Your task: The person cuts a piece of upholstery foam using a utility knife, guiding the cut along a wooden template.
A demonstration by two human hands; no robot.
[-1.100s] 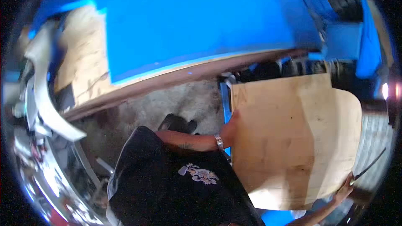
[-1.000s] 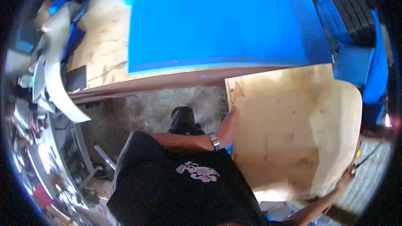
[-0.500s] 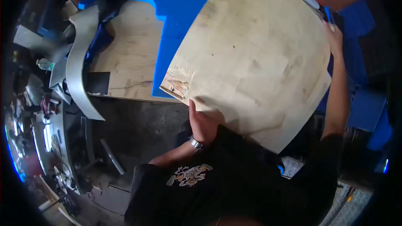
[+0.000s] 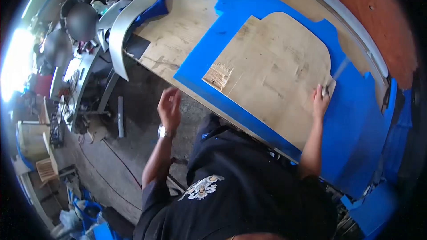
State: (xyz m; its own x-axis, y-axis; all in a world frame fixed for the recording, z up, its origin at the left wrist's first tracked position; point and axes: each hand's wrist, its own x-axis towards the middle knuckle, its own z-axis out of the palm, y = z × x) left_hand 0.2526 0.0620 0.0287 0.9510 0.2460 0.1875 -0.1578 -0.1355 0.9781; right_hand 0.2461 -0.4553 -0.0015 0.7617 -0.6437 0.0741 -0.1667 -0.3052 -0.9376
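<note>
A plywood board with a rounded far edge and a splintered corner lies flat on a blue sheet. My right hand is over the board's right corner, its fingers closed round a slim tool. A pale, blurred, blade-like end reaches from it over the blue sheet; I cannot tell the tool's exact kind. Off the table's near edge, my left hand is raised with nothing in it, fingers loosely bent and apart. A metal watch sits on that wrist.
Under the blue sheet is a wooden table. A curved pale strip hangs over its left end. Beyond the far edge runs a long grey rail beside a reddish surface. Cluttered benches and two people stand at the left.
The board, tilted up in both hands before, now lies flat on the blue sheet. My left hand has let go and moved left; the right hand has moved down and left. The view has shifted.
</note>
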